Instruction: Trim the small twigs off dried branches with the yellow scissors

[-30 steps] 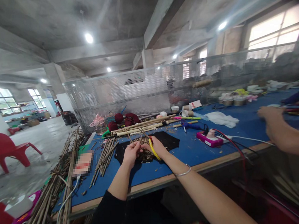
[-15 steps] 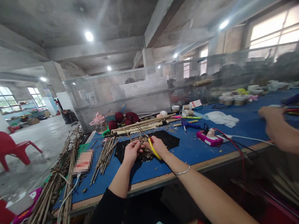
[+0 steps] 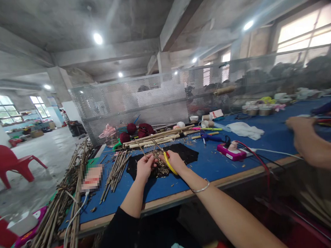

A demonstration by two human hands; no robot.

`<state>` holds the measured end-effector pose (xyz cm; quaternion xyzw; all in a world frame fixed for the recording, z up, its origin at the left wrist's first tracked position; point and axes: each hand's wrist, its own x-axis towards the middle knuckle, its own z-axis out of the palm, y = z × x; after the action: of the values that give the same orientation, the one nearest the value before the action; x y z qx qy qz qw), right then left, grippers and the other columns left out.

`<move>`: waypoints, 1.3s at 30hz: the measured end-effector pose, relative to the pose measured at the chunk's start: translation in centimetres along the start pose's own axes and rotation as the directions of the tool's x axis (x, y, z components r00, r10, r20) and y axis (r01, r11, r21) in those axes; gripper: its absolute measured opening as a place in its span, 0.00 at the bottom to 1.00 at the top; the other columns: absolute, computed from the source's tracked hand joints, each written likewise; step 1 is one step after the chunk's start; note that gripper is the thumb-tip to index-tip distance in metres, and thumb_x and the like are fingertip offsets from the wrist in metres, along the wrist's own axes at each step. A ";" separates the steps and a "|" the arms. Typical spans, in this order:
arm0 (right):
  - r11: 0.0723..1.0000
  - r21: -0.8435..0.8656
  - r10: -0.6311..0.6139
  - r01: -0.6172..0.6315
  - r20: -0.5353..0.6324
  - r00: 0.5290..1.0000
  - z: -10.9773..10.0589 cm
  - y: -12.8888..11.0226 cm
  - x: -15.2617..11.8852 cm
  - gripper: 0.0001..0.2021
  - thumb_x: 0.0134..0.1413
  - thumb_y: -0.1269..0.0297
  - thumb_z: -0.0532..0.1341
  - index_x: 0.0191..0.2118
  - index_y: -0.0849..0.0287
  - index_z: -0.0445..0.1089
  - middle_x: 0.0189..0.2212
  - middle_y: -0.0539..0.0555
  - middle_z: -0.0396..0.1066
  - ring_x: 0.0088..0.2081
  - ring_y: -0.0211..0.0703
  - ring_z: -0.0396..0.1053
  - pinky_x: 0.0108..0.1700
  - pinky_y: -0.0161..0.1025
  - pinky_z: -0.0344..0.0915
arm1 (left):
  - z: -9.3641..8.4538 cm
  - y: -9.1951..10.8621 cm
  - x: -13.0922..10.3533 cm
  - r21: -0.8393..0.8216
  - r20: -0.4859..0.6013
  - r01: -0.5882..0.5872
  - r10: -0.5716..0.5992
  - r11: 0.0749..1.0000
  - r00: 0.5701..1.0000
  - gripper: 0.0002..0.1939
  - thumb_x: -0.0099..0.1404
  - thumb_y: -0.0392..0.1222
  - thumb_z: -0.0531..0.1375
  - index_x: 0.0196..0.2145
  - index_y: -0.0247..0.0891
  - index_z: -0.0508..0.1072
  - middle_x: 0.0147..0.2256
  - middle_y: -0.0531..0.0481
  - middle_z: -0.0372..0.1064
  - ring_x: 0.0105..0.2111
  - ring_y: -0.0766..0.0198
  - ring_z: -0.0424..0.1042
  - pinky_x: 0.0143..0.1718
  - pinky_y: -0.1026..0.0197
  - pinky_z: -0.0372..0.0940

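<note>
Over a black cloth point(image 3: 188, 152) on the blue table, my left hand point(image 3: 146, 167) pinches a thin brown twig point(image 3: 140, 146). My right hand point(image 3: 174, 162) is closed on yellow-handled scissors point(image 3: 170, 164), whose blades point up and to the left. The fingertips of both hands are close together. Beneath them lies a heap of small brown clippings point(image 3: 161, 170). A bundle of cut sticks point(image 3: 116, 171) rests left of the cloth.
Long twigs point(image 3: 51, 219) lie along the left edge by a phone point(image 3: 92, 178) with a cable. Dark red yarn balls point(image 3: 145, 130) and sticks sit behind. A pink power strip point(image 3: 231, 152) is right, near another person's arm point(image 3: 311, 144).
The twig in my left hand has shifted slightly to the left at its top. My right hand and the scissors have hardly moved.
</note>
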<state>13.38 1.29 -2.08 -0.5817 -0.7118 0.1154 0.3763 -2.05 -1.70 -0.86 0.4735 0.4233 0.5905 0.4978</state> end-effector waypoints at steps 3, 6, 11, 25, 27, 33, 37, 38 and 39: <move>1.000 -0.013 0.001 -0.001 0.006 1.000 -0.1 -0.2 0.0 0.21 0.47 0.43 0.54 0.27 0.59 0.63 0.22 0.52 0.66 0.24 0.36 0.61 0.27 0.31 0.52 | 0.0 -0.2 0.2 0.025 -0.030 -0.026 0.026 0.999 0.999 0.24 0.47 0.50 0.63 0.39 0.30 0.69 0.25 0.47 0.71 0.18 0.73 0.65 0.16 0.72 0.52; 0.999 -0.036 0.003 -0.002 0.019 1.000 -0.3 -0.5 -0.1 0.22 0.47 0.42 0.52 0.27 0.59 0.63 0.23 0.53 0.67 0.25 0.37 0.62 0.27 0.31 0.52 | -0.1 -0.3 0.4 0.029 -0.060 -0.035 0.037 0.999 0.997 0.24 0.47 0.49 0.63 0.39 0.30 0.69 0.25 0.48 0.71 0.18 0.72 0.65 0.17 0.71 0.54; 0.990 -0.137 0.040 -0.038 0.013 0.999 -0.8 -0.8 -0.5 0.23 0.44 0.40 0.54 0.32 0.58 0.63 0.26 0.54 0.69 0.29 0.42 0.66 0.28 0.33 0.51 | 0.0 -0.2 0.3 0.022 -0.068 -0.035 0.037 0.999 0.997 0.24 0.48 0.49 0.62 0.39 0.30 0.68 0.24 0.48 0.70 0.17 0.73 0.65 0.15 0.72 0.52; 0.991 0.029 -0.131 0.132 -0.047 0.990 -0.4 -0.6 -0.6 0.24 0.42 0.49 0.61 0.42 0.59 0.60 0.36 0.56 0.67 0.37 0.43 0.66 0.35 0.34 0.57 | 0.1 -0.2 0.1 -0.073 0.024 0.054 -0.052 0.996 0.998 0.25 0.46 0.51 0.63 0.39 0.33 0.67 0.21 0.54 0.66 0.16 0.74 0.62 0.14 0.72 0.49; 0.990 0.023 -0.140 0.142 -0.047 0.989 -0.3 -0.6 -0.6 0.24 0.42 0.50 0.61 0.42 0.59 0.60 0.36 0.56 0.67 0.37 0.43 0.66 0.35 0.35 0.57 | 0.1 -0.2 0.1 -0.059 0.025 0.053 -0.051 0.997 0.998 0.26 0.46 0.52 0.63 0.39 0.33 0.67 0.21 0.54 0.66 0.16 0.74 0.62 0.13 0.72 0.48; 0.987 -0.046 -0.159 0.157 -0.051 0.986 -0.6 -0.9 -0.7 0.23 0.42 0.50 0.62 0.42 0.59 0.60 0.37 0.56 0.66 0.38 0.44 0.65 0.37 0.36 0.57 | 0.3 0.1 -0.1 0.033 0.011 -0.030 0.029 0.999 1.000 0.24 0.47 0.50 0.63 0.38 0.31 0.69 0.21 0.53 0.67 0.16 0.73 0.63 0.13 0.72 0.49; 0.984 -0.025 -0.175 0.174 -0.039 0.984 -0.6 -1.0 -0.7 0.22 0.43 0.50 0.61 0.41 0.59 0.60 0.36 0.56 0.66 0.37 0.43 0.65 0.37 0.35 0.57 | 0.5 0.1 -0.2 0.072 -0.008 -0.035 0.036 0.997 0.999 0.23 0.47 0.50 0.63 0.38 0.31 0.69 0.23 0.51 0.68 0.17 0.72 0.65 0.13 0.72 0.50; 0.985 -0.012 -0.175 0.175 -0.032 0.984 -0.5 -1.0 -0.7 0.21 0.44 0.51 0.60 0.41 0.60 0.60 0.36 0.55 0.66 0.37 0.42 0.65 0.36 0.35 0.57 | 0.6 0.0 -0.3 0.083 -0.009 -0.032 0.033 0.996 0.999 0.23 0.48 0.50 0.62 0.38 0.32 0.69 0.23 0.51 0.68 0.17 0.72 0.65 0.13 0.72 0.50; 0.985 0.002 -0.174 0.174 -0.027 0.984 -0.5 -1.0 -0.7 0.21 0.45 0.51 0.60 0.40 0.60 0.60 0.36 0.55 0.66 0.37 0.42 0.65 0.36 0.35 0.56 | 0.6 0.0 -0.3 0.093 -0.009 -0.027 0.028 0.995 1.000 0.23 0.48 0.50 0.62 0.38 0.32 0.69 0.23 0.51 0.68 0.16 0.72 0.65 0.12 0.72 0.50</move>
<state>13.03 0.23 -1.44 -0.5181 -0.7544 0.0758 0.3958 -1.40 -1.94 -0.79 0.4990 0.4463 0.5793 0.4650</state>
